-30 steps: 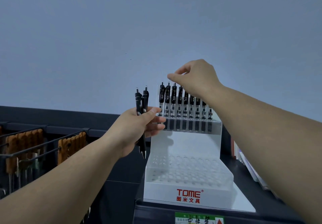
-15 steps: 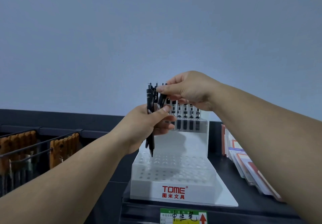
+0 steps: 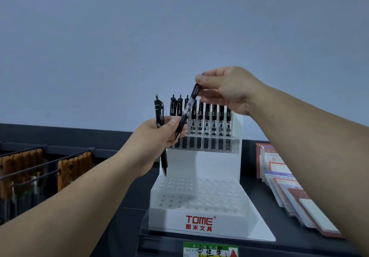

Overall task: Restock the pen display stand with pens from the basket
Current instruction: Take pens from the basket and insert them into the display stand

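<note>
Our right hand [image 3: 227, 90] has just pinched the slanted pen [image 3: 189, 104] from our left hand [image 3: 155, 140], leaving it gripping 1 upright pen [image 3: 158, 110], so the stand [image 3: 199, 168] likely comes next.

Left hand [image 3: 157, 142], right hand [image 3: 225, 90] (fingers curled)

A stationery shop — branded pen display stand [image 3: 217, 166], shelf price label [image 3: 210, 250], notebooks [image 3: 279, 168].

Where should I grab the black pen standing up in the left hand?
Pinch its clip end, coming from above. The upright pen stands nearly straight, and that end sticks up clear of the left hand, whose fingers wrap the middle. The right hand holds the slanted pen the same way, by its top.
</note>
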